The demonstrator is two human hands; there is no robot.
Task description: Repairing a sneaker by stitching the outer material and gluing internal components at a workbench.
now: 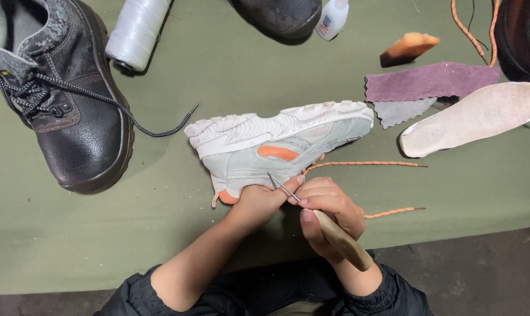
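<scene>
Awl at a sneaker's upper

The left hand [263, 202] grips the sneaker [279, 143], which lies on its side mid-table on the green cloth [159, 234]; the right hand [329, 210] is closed around a wooden-handled awl [326, 225], tip touching the mesh side. No stitching shows yet; the orange lace [364, 164] trails loose and the insole [475, 117] lies apart.
</scene>
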